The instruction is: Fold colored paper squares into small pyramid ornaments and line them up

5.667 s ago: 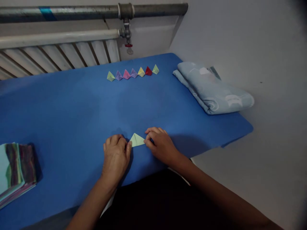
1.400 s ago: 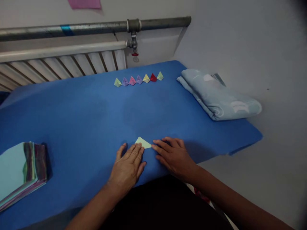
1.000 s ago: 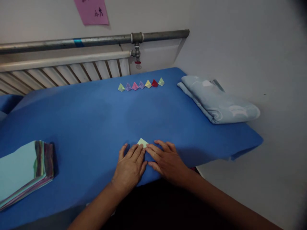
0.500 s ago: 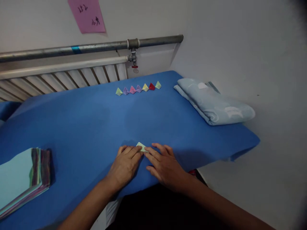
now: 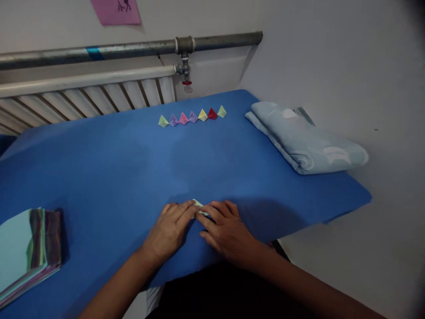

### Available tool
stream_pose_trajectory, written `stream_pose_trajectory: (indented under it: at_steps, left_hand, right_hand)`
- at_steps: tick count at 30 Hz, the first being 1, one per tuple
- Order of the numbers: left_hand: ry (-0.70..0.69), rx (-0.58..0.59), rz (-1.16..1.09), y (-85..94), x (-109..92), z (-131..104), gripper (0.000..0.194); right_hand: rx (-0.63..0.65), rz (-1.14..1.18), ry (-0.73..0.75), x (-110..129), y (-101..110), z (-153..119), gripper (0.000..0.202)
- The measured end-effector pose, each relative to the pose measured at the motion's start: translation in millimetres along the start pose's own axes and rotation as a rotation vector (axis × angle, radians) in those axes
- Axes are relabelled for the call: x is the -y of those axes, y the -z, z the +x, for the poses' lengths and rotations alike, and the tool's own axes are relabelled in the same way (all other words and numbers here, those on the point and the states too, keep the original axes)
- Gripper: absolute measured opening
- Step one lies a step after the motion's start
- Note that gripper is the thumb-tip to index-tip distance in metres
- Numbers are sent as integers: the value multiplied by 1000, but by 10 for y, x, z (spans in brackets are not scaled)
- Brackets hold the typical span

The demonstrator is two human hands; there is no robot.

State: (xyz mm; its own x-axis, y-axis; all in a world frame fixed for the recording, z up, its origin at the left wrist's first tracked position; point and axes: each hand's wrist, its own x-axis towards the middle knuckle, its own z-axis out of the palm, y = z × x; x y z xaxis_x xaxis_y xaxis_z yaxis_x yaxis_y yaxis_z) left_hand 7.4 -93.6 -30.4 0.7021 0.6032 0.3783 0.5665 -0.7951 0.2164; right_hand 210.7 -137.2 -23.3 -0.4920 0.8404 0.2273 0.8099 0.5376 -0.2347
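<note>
matt folded paper (image 5: 198, 203), soft cloth bundle (image 5: 308, 139)

From where I stand, this looks like a lived-in room, a home or a dormitory; I can't tell which. Along the far wall, on the left, runs a pale ribbed radiator (image 5: 116, 95), with a bare metal pipe (image 5: 133, 49) above it and a red-handled valve (image 5: 186, 71) at its right end. A pink paper (image 5: 117, 12) with handwriting hangs on the plain, light wall (image 5: 212, 15) above. A patterned, pale blue blanket (image 5: 308, 141) lies folded at the right on a broad blue-covered surface (image 5: 109, 164), which could be a bed or a table.
</note>
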Motion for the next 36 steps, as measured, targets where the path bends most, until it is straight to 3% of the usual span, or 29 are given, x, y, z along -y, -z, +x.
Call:
stream_pose_trajectory:
  at_steps: [6,11,16,21,25,30,36]
  left_hand:
    - [-5,65,133,-6,-60,1,39]
    - [72,94,195,-18,-111,17,47]
    - [89,102,234,-2,-109,58,41]
    - [64,9,125,47,-160,35,31]
    - [95,45,-3,81,-204,36,29]
    - [87,103,-40,70,-69,84,27]
    - [24,99,-76,16,117,150,22]
  right_hand:
    - [1,3,5,-17,11,12,33]
    - [-6,-7,17,-29,11,16,31]
    - [-23,-31,15,-23,1,17,29]
    - [-11,-16,17,1,-8,29,29]
    - [30,53,13,-51,31,56,31]
    - [3,191,-42,-254,87,83,29]
    - [-31,209,56,-397,68,105,21]
